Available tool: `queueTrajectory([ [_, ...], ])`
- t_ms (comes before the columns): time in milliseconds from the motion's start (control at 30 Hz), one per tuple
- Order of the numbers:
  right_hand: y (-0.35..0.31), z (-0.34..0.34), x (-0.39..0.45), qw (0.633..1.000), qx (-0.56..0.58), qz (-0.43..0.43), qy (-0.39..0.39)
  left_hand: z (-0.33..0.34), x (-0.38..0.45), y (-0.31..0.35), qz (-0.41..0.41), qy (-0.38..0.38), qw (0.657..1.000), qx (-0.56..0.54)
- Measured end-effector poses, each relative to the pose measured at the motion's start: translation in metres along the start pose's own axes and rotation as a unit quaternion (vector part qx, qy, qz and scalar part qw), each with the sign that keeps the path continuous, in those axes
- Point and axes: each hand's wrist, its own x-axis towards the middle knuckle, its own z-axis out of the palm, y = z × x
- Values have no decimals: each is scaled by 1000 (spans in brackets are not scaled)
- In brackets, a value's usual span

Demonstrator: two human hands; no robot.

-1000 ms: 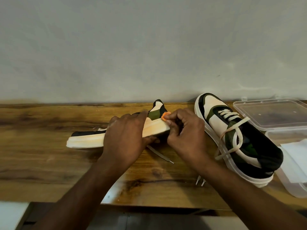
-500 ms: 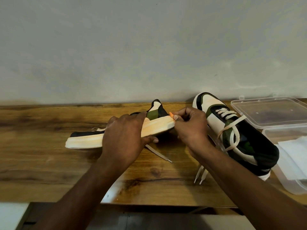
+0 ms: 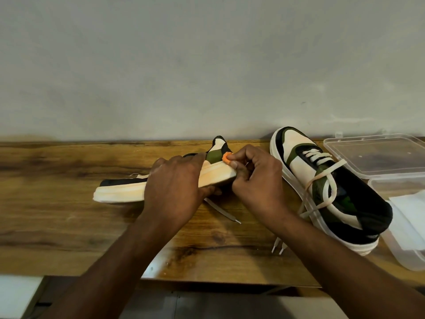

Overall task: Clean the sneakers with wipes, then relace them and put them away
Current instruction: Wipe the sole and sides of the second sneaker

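Sneaker [image 3: 119,192] lay on its side across the middle of the wooden table [image 3: 57,215], cream sole turned toward the camera, toe end to the left, heel end raised slightly at the right. Showed an orange tint along the sole near the heel. Was gripped round the middle by the left hand [image 3: 174,187], fingers curled over the top edge and thumb tucked under the sole. Was met at the heel by the right hand [image 3: 257,180], fingers bunched and pinched on a small orange wad [image 3: 226,158] pressed against the top corner of the sole; whether a wipe or something else, could not be told. Trailed a loose lace end [image 3: 224,211] from beneath, flat on the wood between the two wrists.

Just to the right stood the second sneaker [image 3: 322,180], upright, toe toward the wall, laced, with its lace ends [image 3: 277,248] hanging off toward the table's front edge. Touched, at its heel side, a clear plastic box [image 3: 409,254] holding white sheets [image 3: 411,210]. Behind that box, near the wall, lay a clear lid [image 3: 379,155]. Behind everything rose a plain grey wall [image 3: 207,65].
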Motion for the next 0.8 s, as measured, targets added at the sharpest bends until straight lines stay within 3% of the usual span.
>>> queueTrajectory([
  [433,13,-10,20,966,55,251,7,3,-2,0,6,10,1000,5],
  [533,10,-10,14,980,15,199,5,3,-1,-2,8,17,1000,4],
  [733,7,-8,-2,999,-36,-35,-12,4,-1,-6,9,21,1000,1],
  [800,9,-6,-2,999,-29,-45,-7,3,-1,-6,14,23,1000,-2],
])
